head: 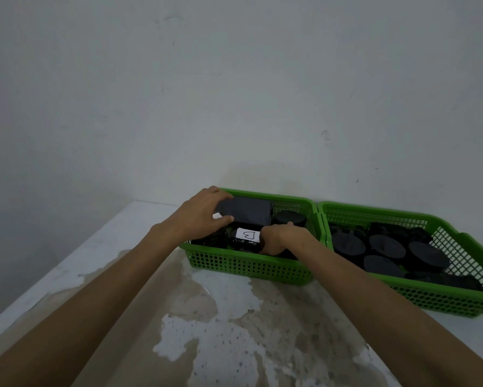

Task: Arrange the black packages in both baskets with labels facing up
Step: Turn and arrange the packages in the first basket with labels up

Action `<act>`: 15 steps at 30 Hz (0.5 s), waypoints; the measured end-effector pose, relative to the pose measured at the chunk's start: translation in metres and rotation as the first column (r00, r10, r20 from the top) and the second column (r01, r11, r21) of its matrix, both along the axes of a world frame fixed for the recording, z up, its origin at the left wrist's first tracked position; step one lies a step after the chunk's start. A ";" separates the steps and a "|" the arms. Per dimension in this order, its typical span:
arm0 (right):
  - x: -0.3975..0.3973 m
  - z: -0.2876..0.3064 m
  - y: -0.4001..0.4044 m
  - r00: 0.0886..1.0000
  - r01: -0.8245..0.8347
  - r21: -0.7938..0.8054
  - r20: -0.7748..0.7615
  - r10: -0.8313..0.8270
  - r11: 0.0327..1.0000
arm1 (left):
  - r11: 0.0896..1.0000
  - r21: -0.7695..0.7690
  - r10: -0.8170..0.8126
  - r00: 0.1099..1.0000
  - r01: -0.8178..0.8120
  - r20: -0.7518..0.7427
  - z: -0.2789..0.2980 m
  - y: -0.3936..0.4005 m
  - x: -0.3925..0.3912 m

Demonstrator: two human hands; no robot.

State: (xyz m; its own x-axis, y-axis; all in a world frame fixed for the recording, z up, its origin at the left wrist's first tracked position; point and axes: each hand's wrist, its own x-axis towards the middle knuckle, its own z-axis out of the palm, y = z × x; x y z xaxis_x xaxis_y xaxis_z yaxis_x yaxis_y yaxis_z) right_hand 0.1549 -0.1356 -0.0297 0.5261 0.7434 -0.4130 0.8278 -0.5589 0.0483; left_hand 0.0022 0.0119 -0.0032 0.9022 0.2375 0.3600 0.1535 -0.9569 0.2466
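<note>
Two green mesh baskets stand side by side against the wall. Over the left basket (248, 268), my left hand (204, 215) grips a flat black rectangular package (251, 210), held above the contents with its plain side showing. My right hand (282, 241) reaches down into the same basket and closes on a black package (245, 243) whose white label marked "B" faces up. A round black package (289, 217) lies at the back of that basket. The right basket (441, 300) holds several black packages (385, 247), mostly round, with no labels showing.
The baskets rest on a white table (234, 331) with worn, brownish patches. A plain wall (234, 93) rises directly behind the baskets. The table's left edge runs diagonally past my left forearm.
</note>
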 end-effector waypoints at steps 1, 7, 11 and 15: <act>-0.001 0.001 0.000 1.000 0.011 -0.014 -0.012 -0.011 1.000 | 1.000 -0.001 0.006 1.000 -0.006 0.003 0.000 0.000 -0.004; -0.006 0.013 -0.011 0.995 0.014 0.048 -0.097 -0.010 0.999 | 0.999 -0.039 -0.005 1.000 0.006 0.024 -0.004 -0.007 -0.014; -0.009 0.025 -0.024 0.998 -0.015 0.173 -0.061 0.025 0.985 | 0.997 -0.058 -0.039 0.999 0.041 0.038 -0.007 -0.019 -0.008; -0.013 0.025 -0.056 0.994 -0.111 0.514 0.058 0.095 0.851 | 0.993 -0.074 -0.087 0.996 0.089 0.035 -0.012 -0.035 -0.001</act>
State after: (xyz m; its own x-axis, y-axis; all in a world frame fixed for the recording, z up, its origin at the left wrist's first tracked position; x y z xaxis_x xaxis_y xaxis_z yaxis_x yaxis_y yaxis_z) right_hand 0.1418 -0.1916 -0.0049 0.4407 0.8957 0.0588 0.8846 -0.4222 -0.1981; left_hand 0.0013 -0.0227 -0.0150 0.9094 0.1853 0.3724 0.0605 -0.9447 0.3223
